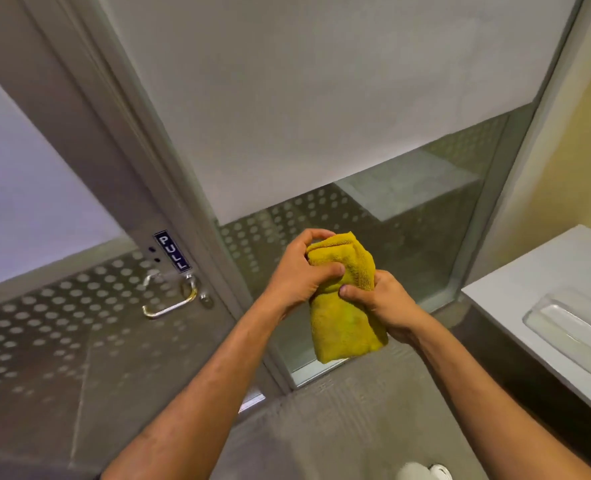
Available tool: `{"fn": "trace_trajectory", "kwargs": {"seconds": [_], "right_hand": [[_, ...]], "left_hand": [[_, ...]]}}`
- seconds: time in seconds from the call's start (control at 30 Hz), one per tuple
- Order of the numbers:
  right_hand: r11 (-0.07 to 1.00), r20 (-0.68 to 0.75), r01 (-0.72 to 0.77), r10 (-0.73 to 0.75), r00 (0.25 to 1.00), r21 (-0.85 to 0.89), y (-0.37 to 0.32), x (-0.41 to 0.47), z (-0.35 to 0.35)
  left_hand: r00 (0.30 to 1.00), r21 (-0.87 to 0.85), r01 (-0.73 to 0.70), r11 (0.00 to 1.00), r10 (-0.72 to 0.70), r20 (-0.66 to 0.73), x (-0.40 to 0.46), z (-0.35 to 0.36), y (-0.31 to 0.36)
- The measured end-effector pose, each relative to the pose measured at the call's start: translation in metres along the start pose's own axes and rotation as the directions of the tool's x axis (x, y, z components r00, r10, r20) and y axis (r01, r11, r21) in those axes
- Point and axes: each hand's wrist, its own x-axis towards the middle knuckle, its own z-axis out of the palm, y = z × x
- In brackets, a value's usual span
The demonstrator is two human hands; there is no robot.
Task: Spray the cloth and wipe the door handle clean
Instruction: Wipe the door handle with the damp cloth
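Note:
A folded yellow cloth (344,327) hangs upright in front of me, held by both hands. My left hand (299,271) grips its upper part from the left, thumb pressed into the fabric. My right hand (382,303) clasps its middle from the right. The metal door handle (173,303) is a curved lever on the glass door, to the left of the cloth and apart from it, below a dark PULL sign (172,251). No spray bottle is in view.
The door's aluminium frame (197,188) runs diagonally between the door and a fixed glass panel (408,216) with frosted film. A white counter (529,282) with a clear tray (574,332) stands at right. Grey floor lies below, with shoe tips (424,472) at the bottom edge.

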Motion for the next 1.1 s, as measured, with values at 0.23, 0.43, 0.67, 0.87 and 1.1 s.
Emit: {"fn": "trace_trajectory", "kwargs": {"seconds": [0.23,0.43,0.67,0.87,1.1], "right_hand": [[1.0,0.03,-0.007,0.007,1.0,0.027,0.009,0.055,0.101],[1.0,-0.052,0.019,-0.02,0.998,-0.011,0.026,0.125,0.162],[0.998,-0.263,0.024,-0.01,0.965,0.053,0.06,0.179,0.223],[0.994,-0.487,0.093,-0.051,0.872,0.063,0.083,0.188,0.269],[0.946,-0.897,0.306,-0.229,0.378,-0.112,0.105,0.2,0.359]], "left_hand": [[0.988,0.129,-0.066,0.989,0.083,-0.132,-0.017,-0.119,-0.02],[0.986,0.599,-0.079,0.797,0.15,-0.069,-0.006,-0.226,-0.042],[0.94,0.944,-0.324,0.061,0.137,0.313,0.007,-0.348,-0.049],[0.799,0.777,-0.463,-0.426,0.179,0.574,0.027,-0.407,-0.064],[0.74,0.605,-0.316,-0.731,0.209,0.639,0.039,-0.421,-0.088]]}}
